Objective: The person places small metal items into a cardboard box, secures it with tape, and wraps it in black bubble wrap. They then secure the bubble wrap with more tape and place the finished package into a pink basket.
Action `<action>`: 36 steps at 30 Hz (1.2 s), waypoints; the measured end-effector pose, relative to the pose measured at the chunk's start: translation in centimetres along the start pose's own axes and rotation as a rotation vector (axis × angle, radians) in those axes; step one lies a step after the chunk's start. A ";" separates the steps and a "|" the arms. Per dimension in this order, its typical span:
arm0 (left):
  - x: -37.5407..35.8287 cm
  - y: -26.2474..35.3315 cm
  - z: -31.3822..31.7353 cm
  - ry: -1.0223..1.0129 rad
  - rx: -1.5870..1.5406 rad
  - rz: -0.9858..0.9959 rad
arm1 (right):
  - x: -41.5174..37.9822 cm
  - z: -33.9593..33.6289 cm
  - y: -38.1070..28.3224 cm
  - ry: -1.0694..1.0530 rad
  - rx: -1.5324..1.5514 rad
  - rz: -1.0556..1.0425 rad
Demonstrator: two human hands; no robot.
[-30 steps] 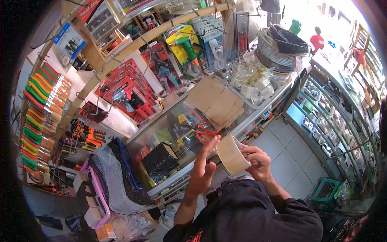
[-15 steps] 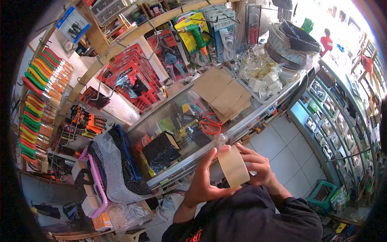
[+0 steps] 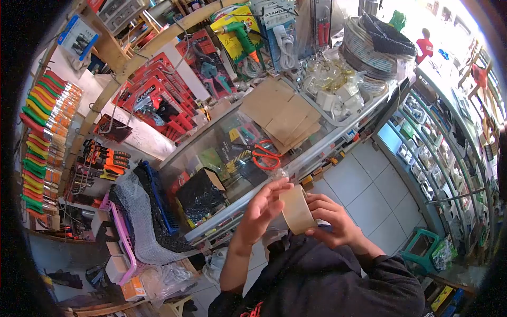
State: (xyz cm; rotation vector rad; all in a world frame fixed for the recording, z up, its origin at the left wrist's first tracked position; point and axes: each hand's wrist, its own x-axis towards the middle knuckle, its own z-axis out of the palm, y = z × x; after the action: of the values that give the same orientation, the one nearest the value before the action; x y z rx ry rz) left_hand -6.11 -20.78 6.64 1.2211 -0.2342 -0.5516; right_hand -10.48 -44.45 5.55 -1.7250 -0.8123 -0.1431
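A wide roll of clear yellowish packing tape [image 3: 298, 212] is held up in front of my chest, tilted, over the near edge of the counter. My right hand [image 3: 336, 224] grips it from the right, fingers in at its open end and thumb along the lower edge. On the other side my left hand [image 3: 259, 212] has its fingers stretched out and apart from the thumb, with the fingertips right at the roll's left rim. Beyond the hands, scissors with red handles [image 3: 266, 155] lie on the glass counter [image 3: 215, 136], beside flat brown cardboard pieces [image 3: 280, 112].
A box in black wrap [image 3: 200, 194] sits at the counter's near left end. Bubble wrap [image 3: 138, 219] hangs over a pink basket [image 3: 124, 248] on the left. Bagged fittings [image 3: 338, 87] fill a tray at the back. A green stool [image 3: 421, 245] stands on the tiled floor.
My left hand has loosened from around the roll, its fingers straightening and its thumb leaving the underside. The right hand keeps the roll, its thumb now along the lower edge. The view has shifted slightly.
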 end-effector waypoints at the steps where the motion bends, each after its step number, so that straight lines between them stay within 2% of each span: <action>1: 0.3 0.3 0.0 0.005 0.052 -0.036 | -0.1 -0.1 0.0 -0.023 -0.022 -0.001; 9: 2.4 0.5 -0.8 0.045 0.416 -0.033 | -0.9 -0.2 0.0 -0.086 -0.068 -0.018; 13: 2.5 0.6 -0.5 0.086 0.461 0.012 | -2.0 -0.2 1.1 -0.130 -0.113 0.007; 21: 2.2 -0.3 -0.5 0.146 0.634 0.135 | -3.0 2.0 1.8 -0.081 -0.072 0.002; 25: 1.5 -1.2 -0.6 0.178 0.644 0.129 | -3.2 2.5 1.8 -0.075 0.010 0.031; 31: 0.2 -2.0 -2.3 0.208 0.547 -0.004 | -3.3 3.7 1.7 -0.125 0.142 0.060; 36: -0.9 -2.3 -4.3 0.160 0.416 -0.047 | -3.6 3.8 1.9 -0.193 0.315 0.224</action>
State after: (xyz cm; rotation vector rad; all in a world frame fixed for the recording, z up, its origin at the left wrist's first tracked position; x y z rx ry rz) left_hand -5.54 -17.30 3.10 1.6699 -0.1899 -0.4548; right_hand -13.25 -42.84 1.02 -1.5299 -0.7305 0.2929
